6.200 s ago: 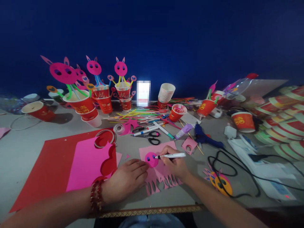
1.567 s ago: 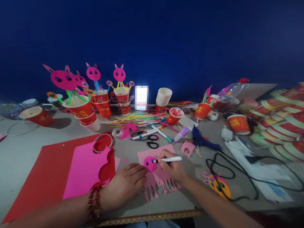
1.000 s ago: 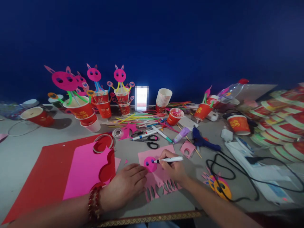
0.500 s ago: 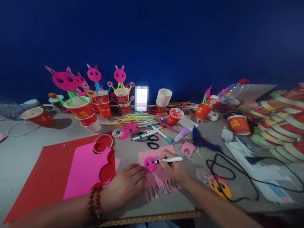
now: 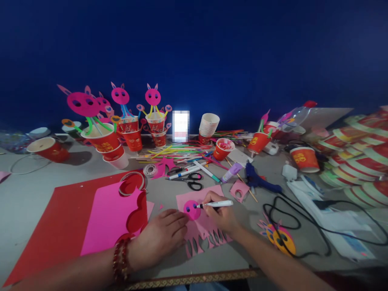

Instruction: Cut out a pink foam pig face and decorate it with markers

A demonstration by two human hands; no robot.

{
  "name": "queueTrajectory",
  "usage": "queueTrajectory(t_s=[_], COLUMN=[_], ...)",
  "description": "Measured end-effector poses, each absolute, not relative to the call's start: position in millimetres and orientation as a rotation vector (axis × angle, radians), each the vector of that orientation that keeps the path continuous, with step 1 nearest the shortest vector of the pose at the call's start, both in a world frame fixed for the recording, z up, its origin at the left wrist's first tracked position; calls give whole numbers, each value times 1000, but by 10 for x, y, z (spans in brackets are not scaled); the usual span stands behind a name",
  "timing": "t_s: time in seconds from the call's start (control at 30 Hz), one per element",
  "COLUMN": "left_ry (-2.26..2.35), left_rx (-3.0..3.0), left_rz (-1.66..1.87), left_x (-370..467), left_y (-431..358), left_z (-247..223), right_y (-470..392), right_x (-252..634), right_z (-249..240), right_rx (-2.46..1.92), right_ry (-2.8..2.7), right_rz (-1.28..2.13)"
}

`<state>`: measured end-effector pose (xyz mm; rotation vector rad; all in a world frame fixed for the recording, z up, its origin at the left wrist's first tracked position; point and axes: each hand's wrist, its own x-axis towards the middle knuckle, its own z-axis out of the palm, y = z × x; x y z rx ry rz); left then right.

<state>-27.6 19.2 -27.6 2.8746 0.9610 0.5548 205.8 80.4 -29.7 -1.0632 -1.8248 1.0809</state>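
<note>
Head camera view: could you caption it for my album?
Right hand points a white marker at a two-eyed pink disc, with left hand at the disc's edge.

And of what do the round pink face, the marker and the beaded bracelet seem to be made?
Round pink face: probably paper or thin card; it looks flat and matte.
Marker: likely smooth plastic, from its even white barrel.
Beaded bracelet: rounded dark-red beads with small highlights suggest polish; wood, stone or plastic, I cannot tell.
</note>
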Motion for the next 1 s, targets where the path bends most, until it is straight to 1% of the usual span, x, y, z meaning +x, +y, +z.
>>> queueTrajectory(t_s=[1.0], left_ry=[957], left_rx=[2895], left_rz=[548], left_x=[-279], left_y=[196], left_z=[-272], right_y=[809], right_x=[2073], right_z=[-349], right_rx=[-1069], right_ry=[-1800], right_rz=[1075])
